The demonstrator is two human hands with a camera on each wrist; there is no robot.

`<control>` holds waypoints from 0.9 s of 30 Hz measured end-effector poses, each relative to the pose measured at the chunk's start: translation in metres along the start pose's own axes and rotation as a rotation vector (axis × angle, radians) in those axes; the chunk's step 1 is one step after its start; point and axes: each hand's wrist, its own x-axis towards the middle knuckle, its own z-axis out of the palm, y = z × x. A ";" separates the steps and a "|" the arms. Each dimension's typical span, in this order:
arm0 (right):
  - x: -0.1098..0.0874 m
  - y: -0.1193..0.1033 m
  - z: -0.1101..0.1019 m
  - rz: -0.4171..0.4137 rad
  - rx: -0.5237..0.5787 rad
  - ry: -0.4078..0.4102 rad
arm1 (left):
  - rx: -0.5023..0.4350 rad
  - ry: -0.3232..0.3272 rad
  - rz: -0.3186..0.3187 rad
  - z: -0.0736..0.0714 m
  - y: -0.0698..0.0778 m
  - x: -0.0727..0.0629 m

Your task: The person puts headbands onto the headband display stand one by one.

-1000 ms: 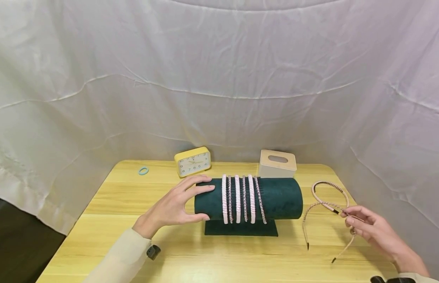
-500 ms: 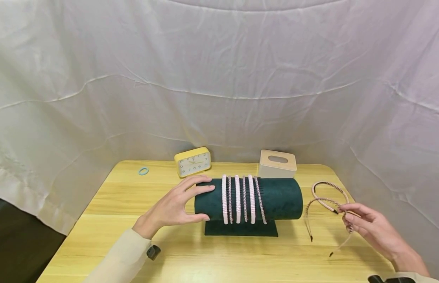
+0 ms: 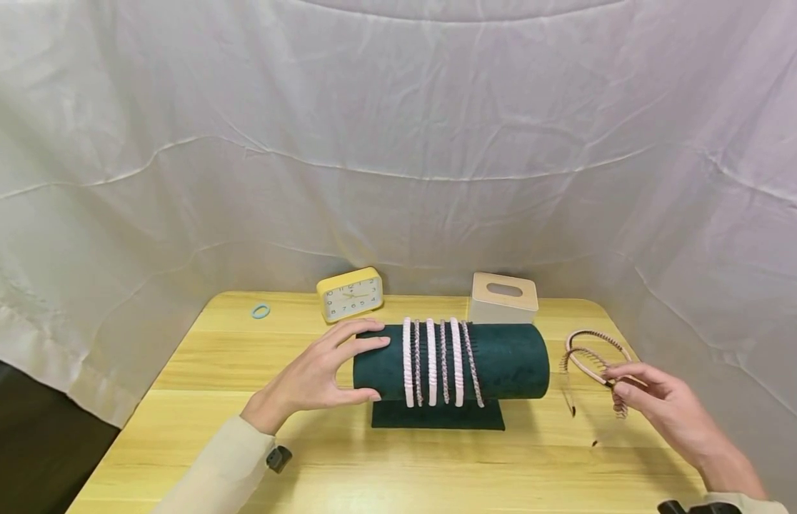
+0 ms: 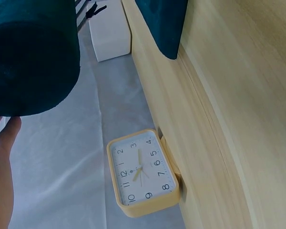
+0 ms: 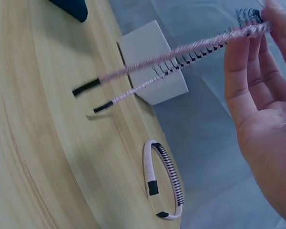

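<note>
A dark green velvet display stand (image 3: 517, 360), a horizontal roll on a flat base, bears several pink headbands (image 3: 432, 364), some wide and ribbed, others thin and braided. My left hand (image 3: 311, 371) grips the roll's left end, fingers on top and thumb at the front. On the right, my right hand (image 3: 671, 407) pinches a thin pink braided headband (image 5: 181, 50) by the middle of its arch. Inner comb teeth and two black tips show, the tips pointing away from the palm in the right wrist view. Another pink headband (image 5: 148, 164) with dark teeth lies on the table beyond this hand.
Behind the stand, a yellow alarm clock (image 3: 351, 294) is at the left and a white tissue box (image 3: 503, 303) with a wooden top at the right. A small blue ring (image 3: 260, 310) lies at the table's back left. Grey curtains (image 3: 398, 178) surround the table.
My right hand has shifted slightly left and turned the thin headband, so its tips have risen and its teeth show more. The left hand and the stand have stayed put.
</note>
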 end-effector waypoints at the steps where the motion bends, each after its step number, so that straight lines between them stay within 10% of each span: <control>1: 0.001 0.000 0.001 -0.013 0.013 -0.009 | 0.000 -0.001 -0.002 0.000 0.000 0.000; 27: 0.022 -0.026 0.036 -0.042 -0.132 0.043 | 0.008 -0.001 -0.015 0.001 0.000 -0.001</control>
